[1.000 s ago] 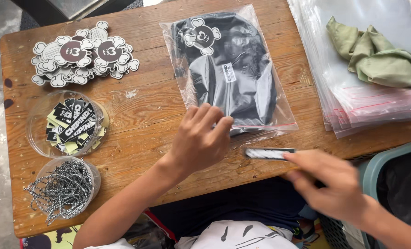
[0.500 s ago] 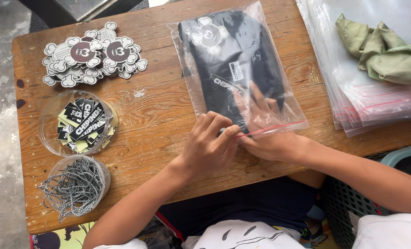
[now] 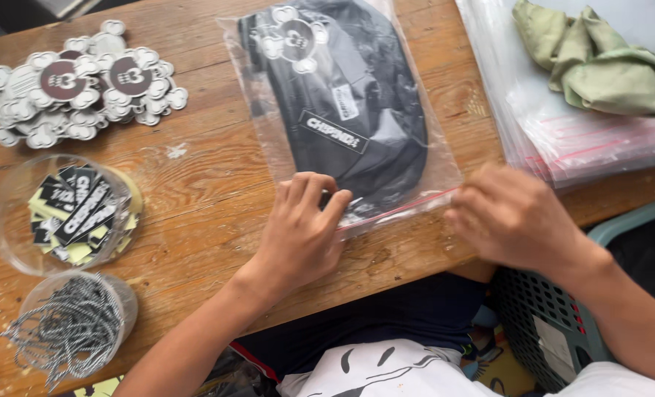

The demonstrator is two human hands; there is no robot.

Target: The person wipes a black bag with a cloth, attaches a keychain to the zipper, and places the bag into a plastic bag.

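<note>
A clear zip bag (image 3: 283,140) with a black folded garment (image 3: 371,117) and a cloud-shaped tag inside lies on the wooden table (image 3: 209,213). My left hand (image 3: 301,231) presses its fingers on the bag's near left corner, at the red seal line. At the bag's near right corner, my right hand (image 3: 511,217) pinches that same seal strip.
A pile of cloud-shaped tags (image 3: 77,81) lies at the far left. Nearer me stand a clear tub of black and yellow labels (image 3: 77,213) and a tub of ball chains (image 3: 70,331). A stack of zip bags (image 3: 563,140) with green cloth (image 3: 599,66) lies right. A basket (image 3: 548,323) sits below.
My right hand has slid from beside my left hand along the bag's seal to its right corner. The left hand has stayed on the left corner.
</note>
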